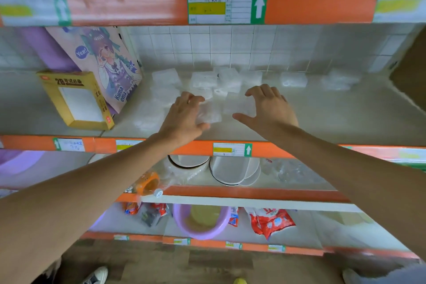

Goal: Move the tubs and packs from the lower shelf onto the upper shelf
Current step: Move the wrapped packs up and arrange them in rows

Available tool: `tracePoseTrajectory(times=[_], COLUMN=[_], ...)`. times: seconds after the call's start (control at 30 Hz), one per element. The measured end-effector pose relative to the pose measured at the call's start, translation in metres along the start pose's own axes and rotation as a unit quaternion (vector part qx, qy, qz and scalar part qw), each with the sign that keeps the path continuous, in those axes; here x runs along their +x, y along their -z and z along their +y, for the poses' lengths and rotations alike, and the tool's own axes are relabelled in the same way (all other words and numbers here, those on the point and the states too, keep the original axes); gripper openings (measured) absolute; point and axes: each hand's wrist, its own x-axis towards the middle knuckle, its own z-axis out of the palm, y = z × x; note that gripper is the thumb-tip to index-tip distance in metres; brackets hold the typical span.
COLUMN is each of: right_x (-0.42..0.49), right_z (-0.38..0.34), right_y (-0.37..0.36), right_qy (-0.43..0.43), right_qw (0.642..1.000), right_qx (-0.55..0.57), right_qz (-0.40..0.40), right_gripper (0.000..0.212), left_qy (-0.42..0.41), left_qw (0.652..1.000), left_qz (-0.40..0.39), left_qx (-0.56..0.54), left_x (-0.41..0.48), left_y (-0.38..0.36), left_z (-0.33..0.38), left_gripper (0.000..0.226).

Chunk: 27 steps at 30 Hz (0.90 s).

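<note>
Both my arms reach onto the upper shelf (334, 110), among several clear plastic tubs (227, 80) by the tiled back wall. My left hand (182, 115) curls its fingers and thumb round a clear tub (211, 114) resting on the shelf. My right hand (269, 106) spans another clear tub (238, 106) between thumb and curled fingers. On the lower shelf (253, 191) stand white round tubs (230, 170), clear packs (290, 172) and an orange pack (147, 182) at the front edge.
A yellow windowed box (73, 99) and a cartoon-printed box (108, 64) lean at the upper shelf's left. A brown carton (410, 71) stands at its right. An orange beam (322, 2) runs overhead. The bottom shelf holds a purple basin (200, 221) and red packs (269, 221).
</note>
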Motion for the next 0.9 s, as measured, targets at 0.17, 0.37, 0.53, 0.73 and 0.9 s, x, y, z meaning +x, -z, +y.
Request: tracePoseTrajectory(times=[0.17, 0.37, 0.53, 0.73, 0.9], right_x=[-0.039, -0.076, -0.088, -0.089, -0.088], right_z=[0.003, -0.004, -0.012, -0.022, -0.031], right_y=[0.025, 0.060, 0.107, 0.159, 0.190], right_qy=[-0.031, -0.018, 0.009, 0.029, 0.040], right_qw=[0.999, 1.000, 0.999, 0.998, 0.994], right_qx=[0.010, -0.016, -0.027, -0.026, -0.010], right_qz=[0.005, 0.003, 0.023, 0.055, 0.102], right_gripper=[0.064, 0.064, 0.065, 0.066, 0.061], left_qy=[-0.021, -0.052, -0.067, -0.094, -0.117], left_qw=[1.000, 0.998, 0.996, 0.994, 0.991], left_qz=[-0.014, -0.041, -0.031, -0.037, -0.012], left_qx=[-0.018, -0.005, -0.052, -0.047, -0.066], left_x=[-0.023, -0.050, -0.065, -0.072, -0.074], left_y=[0.018, 0.040, 0.078, 0.133, 0.173], left_z=[0.021, 0.037, 0.051, 0.072, 0.092], left_gripper=[0.068, 0.069, 0.068, 0.085, 0.069])
